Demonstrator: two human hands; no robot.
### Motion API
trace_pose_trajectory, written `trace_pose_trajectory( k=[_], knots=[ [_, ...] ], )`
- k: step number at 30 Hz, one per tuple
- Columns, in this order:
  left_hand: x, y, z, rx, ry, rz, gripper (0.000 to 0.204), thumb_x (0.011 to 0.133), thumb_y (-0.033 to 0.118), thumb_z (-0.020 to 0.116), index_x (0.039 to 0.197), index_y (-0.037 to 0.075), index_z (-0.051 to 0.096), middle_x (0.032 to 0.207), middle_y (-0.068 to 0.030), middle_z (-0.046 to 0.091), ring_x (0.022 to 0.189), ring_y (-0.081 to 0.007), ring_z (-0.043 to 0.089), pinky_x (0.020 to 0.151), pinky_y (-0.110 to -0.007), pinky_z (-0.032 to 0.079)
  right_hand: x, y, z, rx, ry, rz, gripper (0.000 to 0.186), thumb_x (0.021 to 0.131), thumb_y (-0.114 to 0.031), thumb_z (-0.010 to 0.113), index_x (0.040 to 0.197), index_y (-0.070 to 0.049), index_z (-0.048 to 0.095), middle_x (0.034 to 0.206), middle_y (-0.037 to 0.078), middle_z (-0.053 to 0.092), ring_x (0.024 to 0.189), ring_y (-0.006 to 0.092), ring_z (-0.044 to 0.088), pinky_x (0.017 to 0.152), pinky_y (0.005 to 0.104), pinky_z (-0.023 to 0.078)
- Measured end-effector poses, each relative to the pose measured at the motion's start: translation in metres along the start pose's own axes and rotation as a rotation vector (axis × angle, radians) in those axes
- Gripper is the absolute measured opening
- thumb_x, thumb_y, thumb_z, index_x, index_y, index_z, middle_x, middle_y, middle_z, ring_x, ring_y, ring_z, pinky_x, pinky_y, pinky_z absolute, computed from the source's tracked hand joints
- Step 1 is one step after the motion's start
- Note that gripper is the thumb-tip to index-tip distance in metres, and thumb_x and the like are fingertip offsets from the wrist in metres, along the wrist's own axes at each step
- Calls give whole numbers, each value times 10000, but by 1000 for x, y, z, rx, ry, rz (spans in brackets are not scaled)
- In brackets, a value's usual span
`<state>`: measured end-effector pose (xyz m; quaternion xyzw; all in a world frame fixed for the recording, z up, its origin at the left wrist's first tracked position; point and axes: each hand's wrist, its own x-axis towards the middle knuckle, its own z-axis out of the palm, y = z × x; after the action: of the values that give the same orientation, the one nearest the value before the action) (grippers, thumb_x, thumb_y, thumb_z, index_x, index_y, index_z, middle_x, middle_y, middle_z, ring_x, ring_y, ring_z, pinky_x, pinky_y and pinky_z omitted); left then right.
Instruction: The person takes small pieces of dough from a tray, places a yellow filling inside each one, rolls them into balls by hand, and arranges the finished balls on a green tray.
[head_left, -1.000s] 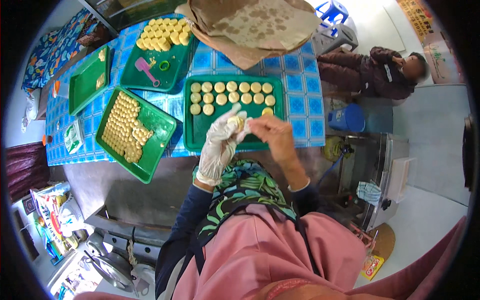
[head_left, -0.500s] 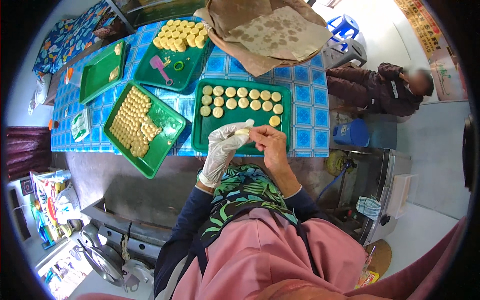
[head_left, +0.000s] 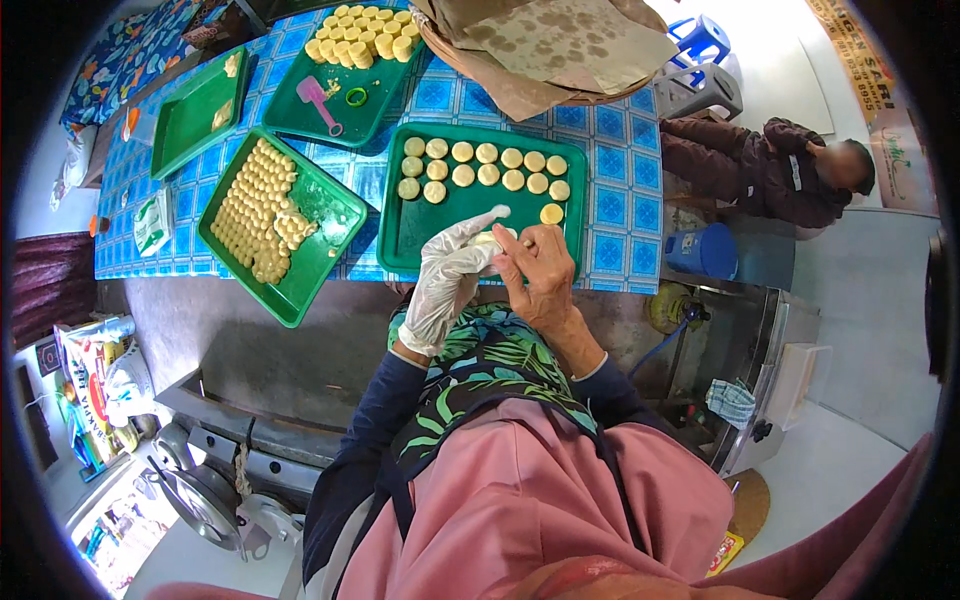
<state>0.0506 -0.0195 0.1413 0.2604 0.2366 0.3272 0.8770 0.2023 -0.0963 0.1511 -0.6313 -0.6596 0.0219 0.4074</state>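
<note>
My left hand (head_left: 440, 285), in a thin whitish glove, is closed around a small pale piece of dough (head_left: 482, 239) over the near edge of a green tray (head_left: 410, 235). Bare and bent at the fingers, my right hand (head_left: 543, 280) pinches at that same dough from the right side; its fingers partly hide it. Flat round dough pieces (head_left: 487, 175) stand in rows along the far side of the tray. A yellower round (head_left: 551, 214) lies apart, just beyond my right hand.
To the left, a tilted green tray (head_left: 335, 200) holds many small dough balls (head_left: 245, 205). Behind it, another tray carries yellow rounds (head_left: 365, 35), a pink scoop (head_left: 318, 100) and a green ring (head_left: 356, 97). A paper-covered basket (head_left: 540, 50) occupies the back. Someone (head_left: 790, 170) sits at right.
My right hand has turned, its back now more upward, with the fingers closer over the dough. The table and trays sit slightly higher in view.
</note>
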Motion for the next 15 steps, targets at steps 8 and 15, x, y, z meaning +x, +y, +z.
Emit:
trace_pose_trajectory(
  k=[8,15],
  knots=[
    [0,-3,-1,29,-81,-79,551,939,87,745,1418,-91,538,1327,-167,654,1075,-174,689,927,-279,594,-1,13,-6,-13,-104,-48,399,1043,-417,561,1177,-104,770,906,106,505,846,281,523,719,408,446],
    [15,-19,3,-712,-12,-18,967,1011,652,513,1616,-29,190,1642,-290,281,1521,-455,274,1275,-551,225,-11,-13,8,69,-115,-201,450,1044,-407,570,1334,-78,671,990,122,534,882,310,513,818,426,436]
  ],
)
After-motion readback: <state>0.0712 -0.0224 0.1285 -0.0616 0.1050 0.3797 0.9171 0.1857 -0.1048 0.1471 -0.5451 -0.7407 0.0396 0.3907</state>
